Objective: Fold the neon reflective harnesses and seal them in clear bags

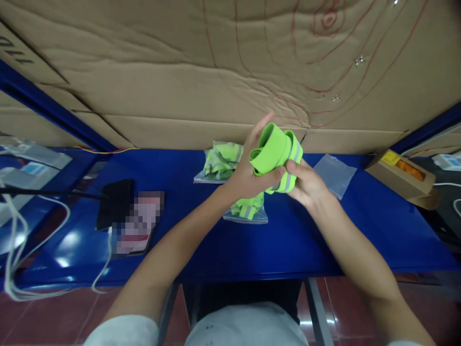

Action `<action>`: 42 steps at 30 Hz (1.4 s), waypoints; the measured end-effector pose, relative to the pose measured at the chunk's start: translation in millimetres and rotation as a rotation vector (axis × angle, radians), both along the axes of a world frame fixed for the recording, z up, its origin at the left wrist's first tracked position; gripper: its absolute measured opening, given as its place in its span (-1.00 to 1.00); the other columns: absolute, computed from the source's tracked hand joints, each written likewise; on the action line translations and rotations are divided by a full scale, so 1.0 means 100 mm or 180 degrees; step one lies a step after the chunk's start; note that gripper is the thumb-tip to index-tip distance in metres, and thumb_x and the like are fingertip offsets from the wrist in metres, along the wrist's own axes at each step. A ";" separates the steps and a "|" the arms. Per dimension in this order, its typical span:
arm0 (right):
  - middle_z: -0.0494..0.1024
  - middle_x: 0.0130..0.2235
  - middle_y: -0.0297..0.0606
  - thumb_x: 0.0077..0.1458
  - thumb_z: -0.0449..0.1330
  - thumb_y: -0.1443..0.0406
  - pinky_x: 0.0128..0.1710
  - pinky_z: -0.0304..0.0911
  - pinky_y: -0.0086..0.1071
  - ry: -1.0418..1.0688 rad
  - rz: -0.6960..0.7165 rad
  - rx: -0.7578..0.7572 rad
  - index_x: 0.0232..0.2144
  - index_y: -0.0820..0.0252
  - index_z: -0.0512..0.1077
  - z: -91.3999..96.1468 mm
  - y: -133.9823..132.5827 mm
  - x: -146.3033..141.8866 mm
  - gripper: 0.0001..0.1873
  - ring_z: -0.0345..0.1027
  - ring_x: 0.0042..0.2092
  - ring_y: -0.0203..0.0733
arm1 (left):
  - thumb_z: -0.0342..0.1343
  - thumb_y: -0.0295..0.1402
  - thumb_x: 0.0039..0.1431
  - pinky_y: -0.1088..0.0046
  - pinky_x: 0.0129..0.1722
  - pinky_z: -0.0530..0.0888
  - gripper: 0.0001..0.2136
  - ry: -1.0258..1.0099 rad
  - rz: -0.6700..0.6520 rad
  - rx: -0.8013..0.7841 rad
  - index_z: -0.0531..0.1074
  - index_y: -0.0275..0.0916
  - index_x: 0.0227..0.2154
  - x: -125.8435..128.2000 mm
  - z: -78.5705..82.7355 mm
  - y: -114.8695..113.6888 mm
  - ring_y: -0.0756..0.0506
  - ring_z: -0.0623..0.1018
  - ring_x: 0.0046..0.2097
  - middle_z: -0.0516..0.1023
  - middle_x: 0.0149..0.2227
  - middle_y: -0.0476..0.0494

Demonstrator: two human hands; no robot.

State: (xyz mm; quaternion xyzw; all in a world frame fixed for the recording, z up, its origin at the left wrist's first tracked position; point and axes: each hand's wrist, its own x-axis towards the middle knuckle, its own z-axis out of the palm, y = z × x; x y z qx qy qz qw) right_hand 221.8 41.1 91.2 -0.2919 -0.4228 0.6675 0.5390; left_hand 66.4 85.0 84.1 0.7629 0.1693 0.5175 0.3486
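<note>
Above the blue tabletop, both hands hold a bundle of bright green strap (275, 154) with grey reflective stripes, rolled and folded into loops. My left hand (248, 168) grips it from the left, its thumb pressed across the lower front and one finger stretched upward. From the right, my right hand (304, 182) pinches the striped side, the thumb on the front edge. Below and behind the hands lie clear plastic bags with similar green striped material: one bag (221, 161) at the back, another bag (248, 209) nearer me, partly covered by my left hand.
A flat clear bag (335, 174) lies right of my hands on the blue table (281, 250). At the right stands an open cardboard box (403, 178). Leftward are a black flat object (115, 204), a phone (140, 223) and white cables (16, 250). Cardboard (162, 91) walls the back.
</note>
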 end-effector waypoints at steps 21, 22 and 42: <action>0.69 -0.06 -0.12 -0.04 0.47 0.14 -0.02 0.57 0.03 -0.0891 -0.2856 -0.1532 0.13 0.08 0.51 -1.01 -2.09 1.02 -0.34 0.64 -0.09 0.17 | 0.09 -0.65 0.22 0.20 0.16 0.47 -0.81 0.2416 0.0178 0.0975 0.41 -0.21 -0.34 1.42 -0.54 -0.23 -0.18 0.65 -0.01 0.63 -0.18 -0.15; 0.69 -0.07 -0.11 -0.05 0.47 0.13 -0.04 0.58 0.04 -0.0968 -0.2865 -0.1523 0.14 0.09 0.50 -0.99 -2.10 1.00 -0.32 0.65 -0.10 0.18 | 0.13 -0.63 0.21 0.24 0.11 0.50 -0.81 0.2409 0.0159 0.1006 0.39 -0.19 -0.39 1.39 -0.51 -0.26 -0.17 0.65 -0.06 0.62 -0.21 -0.13; 0.68 -0.06 -0.12 -0.24 0.56 0.20 -0.14 0.57 -0.04 -0.1268 -0.0576 0.0113 0.00 0.01 0.57 -0.13 -1.00 0.42 -0.34 0.62 -0.10 0.17 | 0.14 -0.49 0.27 0.49 -0.44 0.29 -0.89 0.1633 0.1266 0.0267 0.42 -0.24 -0.39 -0.41 0.03 -0.84 0.03 0.46 -0.43 0.54 -0.40 -0.01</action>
